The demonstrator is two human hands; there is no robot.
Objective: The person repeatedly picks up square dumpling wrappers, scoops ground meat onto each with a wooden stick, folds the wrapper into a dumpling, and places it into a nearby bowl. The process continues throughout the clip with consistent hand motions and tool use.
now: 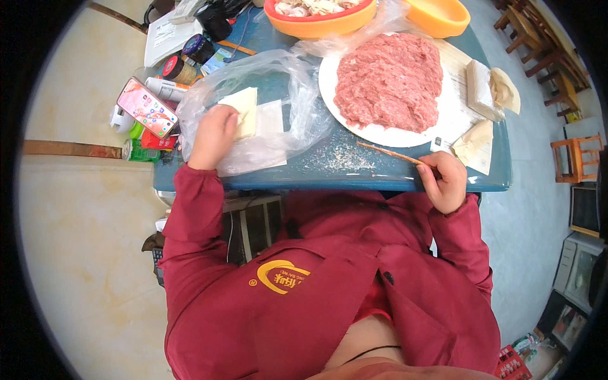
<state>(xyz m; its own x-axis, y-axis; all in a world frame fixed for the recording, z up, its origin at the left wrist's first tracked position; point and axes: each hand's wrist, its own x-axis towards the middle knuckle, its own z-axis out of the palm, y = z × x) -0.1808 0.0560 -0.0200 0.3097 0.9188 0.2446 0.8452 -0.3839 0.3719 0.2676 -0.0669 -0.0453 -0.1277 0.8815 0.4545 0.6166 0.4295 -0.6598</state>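
My left hand (214,137) is over a stack of pale yellow square dough wrappers (248,111) lying on a clear plastic bag (297,130). Its fingertips pinch the top wrapper, which creases beside them. At the table's front edge, my right hand (442,180) grips one end of a thin brown stick (392,153). The stick's other end points left, just off the rim of a white plate (327,90). A large mound of raw minced meat (389,83) covers much of that plate.
Folded dumplings (316,7) fill a red and orange basket (318,29) at the back. An orange bowl (441,19) stands beside it. White crumbs (344,157) are scattered before the plate. A phone (148,107), jars (179,70) and a green can (140,151) crowd the left; a tissue pack (482,90) lies right.
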